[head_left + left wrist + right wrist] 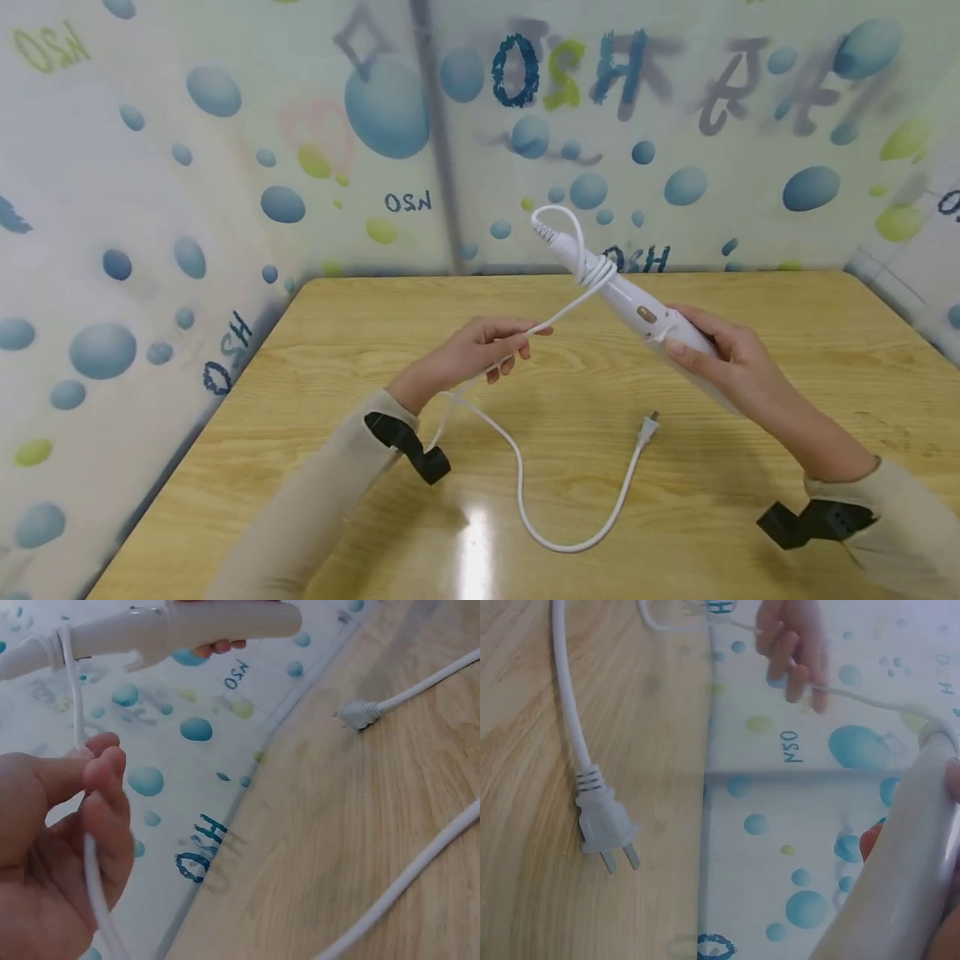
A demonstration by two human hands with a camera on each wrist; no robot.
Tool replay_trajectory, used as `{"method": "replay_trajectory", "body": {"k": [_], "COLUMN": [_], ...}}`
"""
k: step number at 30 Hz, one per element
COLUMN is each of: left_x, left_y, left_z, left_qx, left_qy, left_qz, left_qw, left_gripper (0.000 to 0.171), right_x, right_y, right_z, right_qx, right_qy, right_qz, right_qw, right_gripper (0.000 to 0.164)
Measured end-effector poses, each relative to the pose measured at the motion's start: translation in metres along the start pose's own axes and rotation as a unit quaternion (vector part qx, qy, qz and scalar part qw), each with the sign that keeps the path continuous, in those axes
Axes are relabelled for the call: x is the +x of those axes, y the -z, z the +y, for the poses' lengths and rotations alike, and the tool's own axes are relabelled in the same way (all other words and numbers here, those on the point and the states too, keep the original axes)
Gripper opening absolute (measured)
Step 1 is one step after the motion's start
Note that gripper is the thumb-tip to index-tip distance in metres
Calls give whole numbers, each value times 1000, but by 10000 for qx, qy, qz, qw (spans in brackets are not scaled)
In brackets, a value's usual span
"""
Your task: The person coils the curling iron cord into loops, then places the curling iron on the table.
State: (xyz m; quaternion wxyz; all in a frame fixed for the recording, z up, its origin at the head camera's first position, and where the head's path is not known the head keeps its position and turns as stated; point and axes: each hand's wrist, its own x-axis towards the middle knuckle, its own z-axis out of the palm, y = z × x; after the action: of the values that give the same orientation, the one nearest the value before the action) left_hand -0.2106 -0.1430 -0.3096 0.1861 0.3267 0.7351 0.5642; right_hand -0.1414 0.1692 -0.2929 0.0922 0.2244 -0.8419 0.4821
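Observation:
My right hand (738,358) grips the white barrel of a hair styling iron (626,292), which is held tilted above the table with its cord end up and to the left. A small brown-gold switch panel (647,314) shows on its side. Several turns of the white power cord (597,272) are wound round the iron near its cord end. Between thumb and fingers, my left hand (487,346) pinches the cord, drawn fairly straight from those turns. Past that hand, the cord drops to the table and curves to a two-pin plug (606,821).
The wooden table (360,308) spans the space beneath both hands. A loop of loose cord (521,492) lies on it, with the plug at its right end. Behind stands a wall covering (480,192) with blue and green spots.

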Motion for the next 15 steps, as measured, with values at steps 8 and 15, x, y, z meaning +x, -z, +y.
{"method": "replay_trajectory", "body": {"k": [8,15], "left_x": [10,20], "left_y": [-2,5], "left_z": [-10,-17], "left_qx": [463,1049], "left_qy": [152,354], "left_qz": [183,358], "left_qw": [9986,9932], "left_gripper": [27,33], "right_x": [-1,-9], "right_y": [10,15], "right_z": [2,1], "right_qx": [62,162], "right_qy": [188,521], "right_qz": [3,-333], "right_qw": [9998,9980], "right_gripper": [45,46]}}
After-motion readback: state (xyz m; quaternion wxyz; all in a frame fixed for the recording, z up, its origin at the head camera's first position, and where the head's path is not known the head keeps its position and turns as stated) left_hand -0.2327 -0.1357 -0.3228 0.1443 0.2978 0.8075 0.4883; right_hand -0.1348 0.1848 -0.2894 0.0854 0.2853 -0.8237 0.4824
